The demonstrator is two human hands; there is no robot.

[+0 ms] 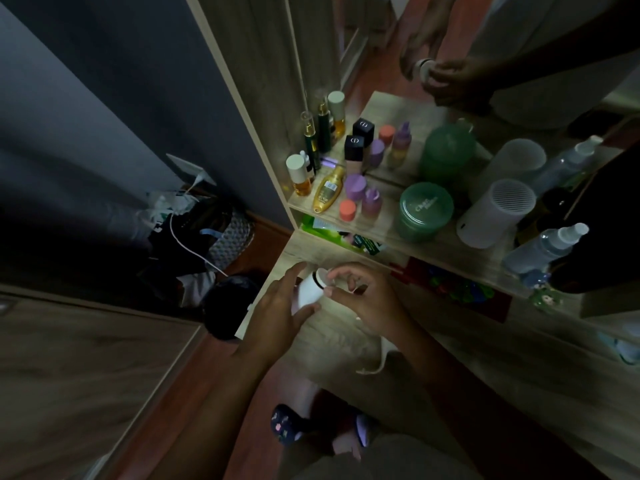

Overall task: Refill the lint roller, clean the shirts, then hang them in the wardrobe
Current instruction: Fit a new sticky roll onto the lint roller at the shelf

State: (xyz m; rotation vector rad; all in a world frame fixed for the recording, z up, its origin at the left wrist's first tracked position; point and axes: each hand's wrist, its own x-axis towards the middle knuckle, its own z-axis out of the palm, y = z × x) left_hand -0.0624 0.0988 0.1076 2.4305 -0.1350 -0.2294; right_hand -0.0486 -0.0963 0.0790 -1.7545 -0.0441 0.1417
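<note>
A white lint roller roll [309, 289] with a dark ring near its end is held above the wooden dresser top [467, 348]. My left hand [280, 306] holds the roll from the left, thumb under it and fingers over its top. My right hand [363, 299] pinches the roll's right end with curled fingers. A white handle [381, 358] trails down from under my right wrist onto the dresser. No shirts or wardrobe are in sight.
A raised shelf [388, 216] against a mirror carries several bottles, a green jar [426, 211], a white cylinder [491, 213] and a spray bottle [547, 247]. A dark bin [228, 306] and bags [207, 230] stand on the floor at left. My slippered feet [287, 424] are below.
</note>
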